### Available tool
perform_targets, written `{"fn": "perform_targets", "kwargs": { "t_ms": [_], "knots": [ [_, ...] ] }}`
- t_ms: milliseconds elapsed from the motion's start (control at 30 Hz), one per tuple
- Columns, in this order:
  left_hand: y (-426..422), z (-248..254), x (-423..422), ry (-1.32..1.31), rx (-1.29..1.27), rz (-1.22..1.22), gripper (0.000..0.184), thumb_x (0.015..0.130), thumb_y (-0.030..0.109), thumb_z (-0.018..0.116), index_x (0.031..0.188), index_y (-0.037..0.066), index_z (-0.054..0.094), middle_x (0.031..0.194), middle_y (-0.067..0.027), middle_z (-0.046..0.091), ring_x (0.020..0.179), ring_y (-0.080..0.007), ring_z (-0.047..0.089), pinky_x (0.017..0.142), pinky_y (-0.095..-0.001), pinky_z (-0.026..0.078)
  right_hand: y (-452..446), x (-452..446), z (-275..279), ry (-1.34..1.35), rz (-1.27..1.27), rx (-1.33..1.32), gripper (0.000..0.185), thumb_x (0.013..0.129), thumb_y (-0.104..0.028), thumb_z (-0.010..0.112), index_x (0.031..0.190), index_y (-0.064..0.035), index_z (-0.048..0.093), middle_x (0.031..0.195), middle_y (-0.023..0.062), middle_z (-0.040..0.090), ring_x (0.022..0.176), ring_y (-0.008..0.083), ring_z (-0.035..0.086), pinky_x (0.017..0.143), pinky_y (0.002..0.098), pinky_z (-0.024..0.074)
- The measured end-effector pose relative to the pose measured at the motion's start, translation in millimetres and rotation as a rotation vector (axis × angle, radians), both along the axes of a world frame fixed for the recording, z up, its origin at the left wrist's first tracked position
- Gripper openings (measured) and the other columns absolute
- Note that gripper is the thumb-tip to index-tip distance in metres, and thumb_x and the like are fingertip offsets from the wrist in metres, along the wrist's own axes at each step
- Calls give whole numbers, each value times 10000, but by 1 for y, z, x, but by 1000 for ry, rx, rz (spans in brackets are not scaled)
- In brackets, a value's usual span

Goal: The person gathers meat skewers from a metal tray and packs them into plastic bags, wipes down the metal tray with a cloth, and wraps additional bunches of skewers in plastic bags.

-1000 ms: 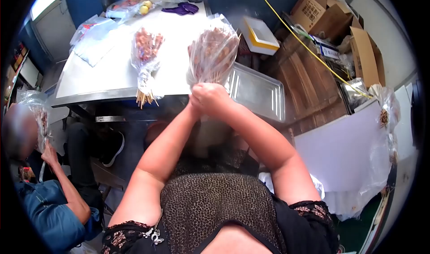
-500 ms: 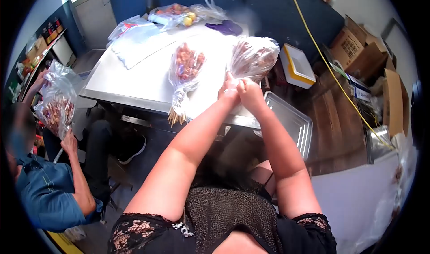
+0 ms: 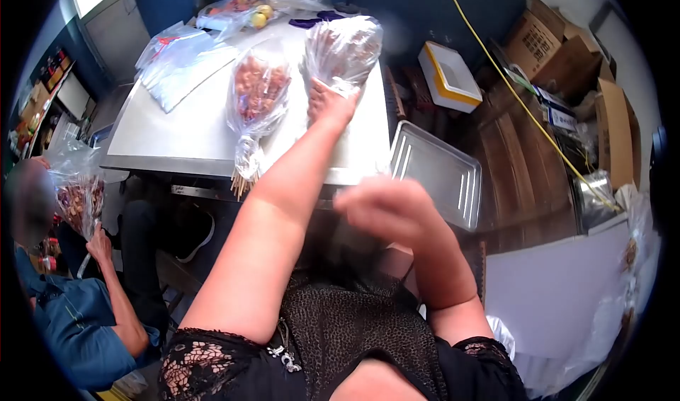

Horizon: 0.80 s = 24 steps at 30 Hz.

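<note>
My left hand (image 3: 331, 105) is wrapped round the gathered neck of a clear plastic bag of skewers (image 3: 345, 47) at the table's right side. The bag's full end points away from me. Off the table's front edge, my right hand (image 3: 388, 206) is smeared by motion, so its fingers cannot be read clearly. A second bag of skewers (image 3: 261, 89) lies to the left of my left hand. Its neck is bunched, and thin wooden sticks (image 3: 244, 186) poke out towards me.
Flat plastic bags (image 3: 180, 65) lie on the white table (image 3: 145, 138); a bag of fruit (image 3: 244, 12) is at the back. A clear tray (image 3: 435, 174) and a yellow-rimmed container (image 3: 451, 79) stand right. At left, a seated co-worker (image 3: 85, 323) holds another bag of skewers (image 3: 79, 196).
My right hand has left the bag's neck and come back towards me. My left hand still grips it. The view has shifted, so the table sits further left.
</note>
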<state>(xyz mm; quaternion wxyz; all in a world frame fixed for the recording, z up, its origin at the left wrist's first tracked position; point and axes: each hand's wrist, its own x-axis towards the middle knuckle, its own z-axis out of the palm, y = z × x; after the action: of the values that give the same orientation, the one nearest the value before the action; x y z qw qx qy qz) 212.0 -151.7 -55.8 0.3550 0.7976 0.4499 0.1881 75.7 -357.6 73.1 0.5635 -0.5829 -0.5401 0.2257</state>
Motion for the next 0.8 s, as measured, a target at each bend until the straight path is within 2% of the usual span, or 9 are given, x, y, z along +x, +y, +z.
{"fn": "perform_targets", "kwargs": {
  "t_ms": [33,100,167,267,367,500,567,667,800],
  "knots": [
    [-3,4,-4,-11,24,-3,1131,664,567,666,1388,-33,39,1356,-224,300,1237,-328,364,1006,-409,319,-24,-10,20,-82,204,-1,213,834,-79,587,1037,-21,622,789,94,622,672,159,593,657,260,477],
    [-7,5,-5,-20,22,-14,1121,675,563,659,1388,-35,34,1357,-220,301,1231,-328,373,1005,-407,322,-50,-48,39,-44,331,400,130,800,-59,598,894,-4,667,765,161,619,578,220,577,508,303,462],
    [-11,7,-11,-3,38,-61,1119,676,538,671,1394,-19,18,1374,-210,279,1258,-322,336,1016,-403,313,-72,-56,59,-11,758,354,125,819,-54,581,877,-4,680,716,189,608,501,228,554,431,307,432],
    [-17,14,-26,33,28,-111,1098,649,487,705,1394,-18,76,1385,-192,278,1269,-308,326,1035,-386,299,-86,-80,53,-101,758,632,259,878,-59,519,1114,27,582,796,157,591,519,207,561,414,257,414],
    [-12,2,-36,48,127,-245,1054,647,449,719,1382,-30,136,1373,-204,294,1264,-315,331,1039,-377,300,-94,-108,56,-54,598,713,244,891,-48,482,1092,27,596,758,127,574,488,186,527,399,261,386],
    [-31,5,-71,-90,298,-359,939,671,375,719,1338,-64,225,1339,-226,325,1241,-356,348,1027,-386,312,-105,-110,55,-135,780,717,244,881,-77,525,1095,11,605,789,129,588,510,194,547,408,259,403],
    [-37,15,-103,-487,538,-548,673,750,248,664,1291,-6,353,1299,-213,390,1207,-333,397,986,-389,353,-107,-105,61,63,613,567,143,836,-51,562,882,15,680,692,197,605,496,224,555,423,282,416],
    [-32,61,-176,-776,734,-552,403,781,81,606,1169,56,498,1149,-147,540,1082,-299,516,921,-368,409,-122,-79,16,-101,93,323,187,776,-151,677,667,-10,621,608,84,574,465,177,491,464,262,380],
    [59,52,-231,-792,773,-258,277,777,-18,555,1049,32,556,981,-130,587,923,-283,581,812,-358,464,-121,-61,-53,507,-178,122,136,823,-57,584,701,-30,528,655,18,502,566,94,450,526,213,368]
  ]
}}
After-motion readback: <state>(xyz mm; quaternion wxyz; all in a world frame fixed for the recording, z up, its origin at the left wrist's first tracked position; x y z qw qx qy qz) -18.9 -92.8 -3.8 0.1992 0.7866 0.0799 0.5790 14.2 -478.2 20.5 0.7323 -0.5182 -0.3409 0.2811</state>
